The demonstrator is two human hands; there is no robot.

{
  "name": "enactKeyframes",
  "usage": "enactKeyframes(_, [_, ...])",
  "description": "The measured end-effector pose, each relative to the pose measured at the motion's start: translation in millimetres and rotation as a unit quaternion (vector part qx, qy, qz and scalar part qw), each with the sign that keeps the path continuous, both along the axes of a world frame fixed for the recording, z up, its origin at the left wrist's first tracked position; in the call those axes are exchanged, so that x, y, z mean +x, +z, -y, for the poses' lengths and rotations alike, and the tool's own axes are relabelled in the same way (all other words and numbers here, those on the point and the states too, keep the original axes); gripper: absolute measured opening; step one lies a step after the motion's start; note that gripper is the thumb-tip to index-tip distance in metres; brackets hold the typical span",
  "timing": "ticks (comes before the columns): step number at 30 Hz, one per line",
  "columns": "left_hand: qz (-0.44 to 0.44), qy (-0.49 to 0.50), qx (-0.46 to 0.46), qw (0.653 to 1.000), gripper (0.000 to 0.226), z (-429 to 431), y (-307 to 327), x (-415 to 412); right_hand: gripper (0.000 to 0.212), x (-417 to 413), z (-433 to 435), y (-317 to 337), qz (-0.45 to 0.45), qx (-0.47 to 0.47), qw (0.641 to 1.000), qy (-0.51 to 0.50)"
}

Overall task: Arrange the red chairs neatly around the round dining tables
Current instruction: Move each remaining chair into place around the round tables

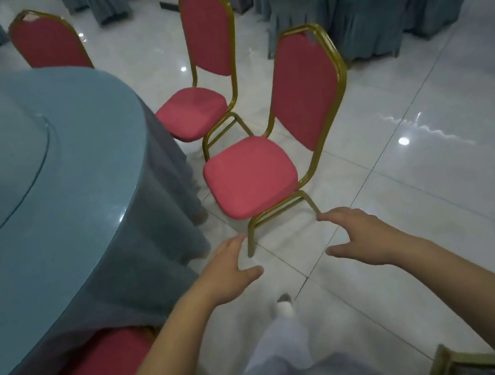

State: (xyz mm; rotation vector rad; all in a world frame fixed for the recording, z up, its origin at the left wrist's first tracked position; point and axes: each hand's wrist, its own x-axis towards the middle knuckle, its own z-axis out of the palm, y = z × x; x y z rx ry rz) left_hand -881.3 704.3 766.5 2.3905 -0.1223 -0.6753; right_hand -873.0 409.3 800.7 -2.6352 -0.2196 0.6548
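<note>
Holding nothing, my left hand (230, 268) and right hand (362, 235) are open, close to the nearest red chair (250, 175). It stands near the round table (76, 189). If I shove hard, its legs may snag the long tablecloth (172, 167).

floor (419, 86): glossy white tiles, bright glints | back: grey-blue covered chairs (372, 2) crowded together
</note>
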Motion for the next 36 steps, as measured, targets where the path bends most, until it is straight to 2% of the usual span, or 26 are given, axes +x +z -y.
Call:
enactKeyframes(8, [-0.001, 0.009, -0.007, 1.0, 0.087, 72, -14, 204, 0.073, 186, 71, 28, 0.04, -0.092, 0.995, -0.014])
enactKeyframes(13, [0.006, 0.03, -0.024, 0.999, 0.085, 122, -5, 323, 0.083, 306, 116, 53, 0.045, -0.162, 0.985, -0.029])
enactKeyframes(18, [0.01, -0.01, -0.053, 0.998, 0.094, 178, 10, 429, 0.096, 393, 157, 61, 0.06, -0.183, 0.98, -0.049])
enactKeyframes(23, [-0.001, -0.013, -0.076, 0.997, 0.105, 250, 14, 494, 0.101, 466, 188, 59, 0.076, -0.172, 0.981, -0.045])
enactKeyframes(28, [0.02, -0.016, -0.016, 1.0, 0.119, 316, -4, 533, 0.102, 564, 213, 41, 0.107, -0.174, 0.978, 0.042])
enactKeyframes(33, [-0.003, 0.106, -0.016, 0.994, 0.12, 369, -25, 570, 0.101, 673, 217, 22, 0.146, -0.173, 0.956, 0.185])
enactKeyframes(36, [-0.034, 0.193, -0.03, 0.98, 0.12, 393, -29, 578, 0.101, 715, 212, 13, 0.13, -0.163, 0.94, 0.27])
